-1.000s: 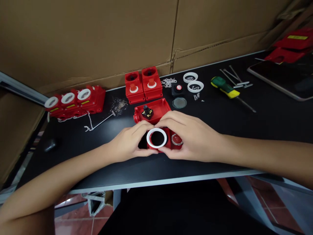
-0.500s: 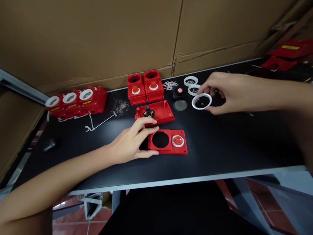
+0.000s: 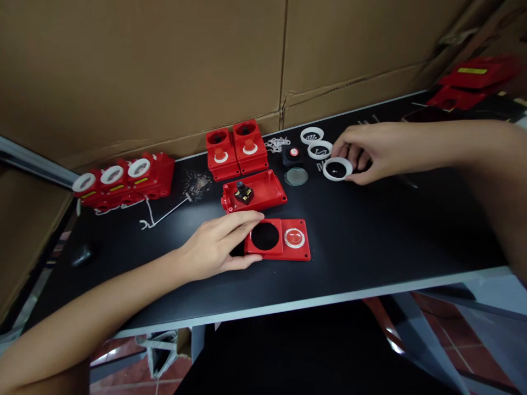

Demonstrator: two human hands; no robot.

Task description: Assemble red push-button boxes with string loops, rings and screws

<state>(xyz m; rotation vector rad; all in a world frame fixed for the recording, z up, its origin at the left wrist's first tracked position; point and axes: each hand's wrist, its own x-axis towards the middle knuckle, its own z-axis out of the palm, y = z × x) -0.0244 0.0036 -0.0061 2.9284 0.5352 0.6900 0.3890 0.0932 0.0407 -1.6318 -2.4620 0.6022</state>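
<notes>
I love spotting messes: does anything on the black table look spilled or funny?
Yes, a patch of pale crumbs lies scattered on the black table, between the row of red boxes and the open red box. It looks like a spill among whole parts. A few metal pieces lie outside the white rings, though others sit inside.

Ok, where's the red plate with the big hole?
Near the head view's middle, the red plate lies on the table, its left end in the left hand, in front of the open red box.
</notes>
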